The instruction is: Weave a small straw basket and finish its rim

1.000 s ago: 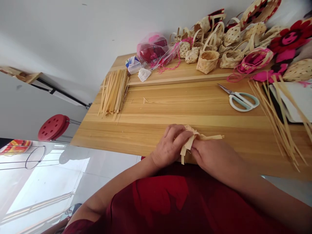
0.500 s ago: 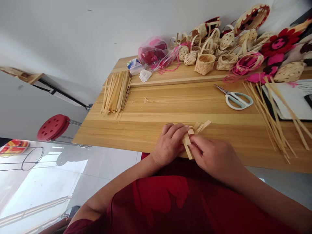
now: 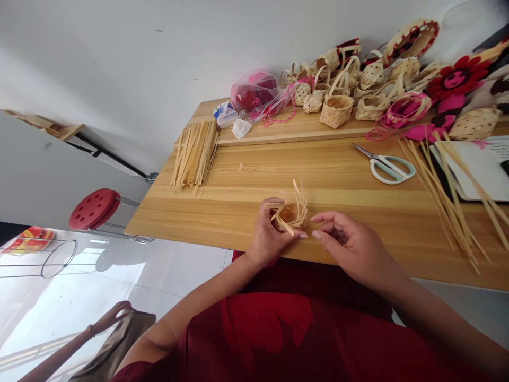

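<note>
A small woven basket point(image 3: 292, 213) of pale bamboo strips is near the table's front edge, its mouth facing up and loose strip ends sticking out around the rim. My left hand point(image 3: 270, 233) wraps around its left and near side, thumb along the front. Just to the right of the basket, my right hand point(image 3: 348, 239) is apart from it, thumb and forefinger spread with nothing seen between them. White-handled scissors point(image 3: 392, 168) lie beyond my right hand, blades pointing left.
A bundle of flat strips point(image 3: 194, 154) lies on the table's left. Thinner strips point(image 3: 449, 204) lie at the right by an open notebook point(image 3: 477, 167). Finished small baskets point(image 3: 336, 109) crowd the back. Another person's arm point(image 3: 95, 329) shows at lower left, beside a red stool point(image 3: 93, 208).
My right hand has let go of the strips and drawn back to the right. The basket has turned so its opening shows. Another person's arm has come in at lower left.
</note>
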A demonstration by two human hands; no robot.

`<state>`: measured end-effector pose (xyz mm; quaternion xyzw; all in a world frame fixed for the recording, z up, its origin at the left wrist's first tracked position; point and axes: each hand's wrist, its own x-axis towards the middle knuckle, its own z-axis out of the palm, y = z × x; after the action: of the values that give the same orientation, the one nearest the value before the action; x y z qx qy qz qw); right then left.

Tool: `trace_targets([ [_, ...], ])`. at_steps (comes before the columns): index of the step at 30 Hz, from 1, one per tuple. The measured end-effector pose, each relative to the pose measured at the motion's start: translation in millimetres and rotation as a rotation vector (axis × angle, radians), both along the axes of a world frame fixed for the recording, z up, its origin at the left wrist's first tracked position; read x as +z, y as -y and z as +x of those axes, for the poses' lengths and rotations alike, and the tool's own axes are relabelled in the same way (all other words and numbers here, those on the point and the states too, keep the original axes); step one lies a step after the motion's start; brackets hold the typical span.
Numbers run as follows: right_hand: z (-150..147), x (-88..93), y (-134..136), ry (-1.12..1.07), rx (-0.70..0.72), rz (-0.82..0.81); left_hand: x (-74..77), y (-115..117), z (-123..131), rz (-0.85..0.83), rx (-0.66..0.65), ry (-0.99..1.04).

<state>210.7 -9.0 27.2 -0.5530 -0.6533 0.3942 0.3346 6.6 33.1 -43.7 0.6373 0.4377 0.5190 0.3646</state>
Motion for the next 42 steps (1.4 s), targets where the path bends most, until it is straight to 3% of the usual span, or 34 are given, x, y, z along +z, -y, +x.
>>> trace_targets([
  [6,-11,-16.5,-5,-0.205,0.015,-0.041,2.9,14,-5,0.149,-0.085,-0.182],
  [10,-2,-22.6,-10,-0.194,-0.029,0.013,17.4,21,-15,0.152,-0.173,-0.277],
  [15,6,-17.2,-14,-0.136,0.08,0.027,28.4,17,-21,0.116,-0.185,-0.255],
  [22,7,-12.6,-19,-0.077,0.187,0.106,20.2,9,-19,0.018,-0.314,-0.064],
  [29,10,-14.9,-19,-0.071,0.209,0.158,23.7,5,-19,-0.045,-0.322,-0.103],
  [38,17,-15.7,-12,-0.07,0.183,0.088,13.0,11,-13,0.124,-0.333,-0.037],
  [42,16,-23.0,-10,-0.128,0.171,0.004,11.6,11,-9,0.102,-0.349,0.053],
])
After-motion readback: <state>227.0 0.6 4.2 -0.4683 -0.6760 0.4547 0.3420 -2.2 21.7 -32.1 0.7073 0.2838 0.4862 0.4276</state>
